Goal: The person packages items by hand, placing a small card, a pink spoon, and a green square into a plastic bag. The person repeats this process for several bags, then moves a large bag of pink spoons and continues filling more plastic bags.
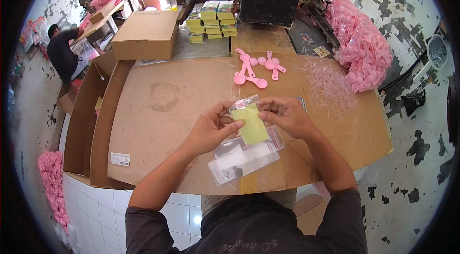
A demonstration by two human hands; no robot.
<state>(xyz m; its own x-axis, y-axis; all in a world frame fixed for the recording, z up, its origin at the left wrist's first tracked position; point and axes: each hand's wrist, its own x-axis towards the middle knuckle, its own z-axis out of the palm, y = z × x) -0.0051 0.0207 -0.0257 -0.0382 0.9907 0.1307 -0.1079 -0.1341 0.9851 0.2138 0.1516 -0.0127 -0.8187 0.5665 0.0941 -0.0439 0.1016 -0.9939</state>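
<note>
Both hands grip a small clear plastic bag (252,139) above the cardboard. A pale yellow card (251,124) shows in it, with something pink (240,104) near the top. My left hand (213,127) pinches the left edge, thumb across the card's side. At the opposite edge, my right hand (285,116) is closed with thumb and fingers on the bag. Underneath lie flat clear plastic bags (242,164). Pink measuring spoons (250,80) are grouped farther back. A blue-edged item (301,104) is mostly hidden behind my right hand.
Cardboard (158,129) covers the table. Stacked cards (211,12) and a closed carton (146,33) stand behind. Pink bundles (359,38) and clear plastic strands (330,86) lie right. An open box (88,134) borders the left; a person (67,53) works beyond.
</note>
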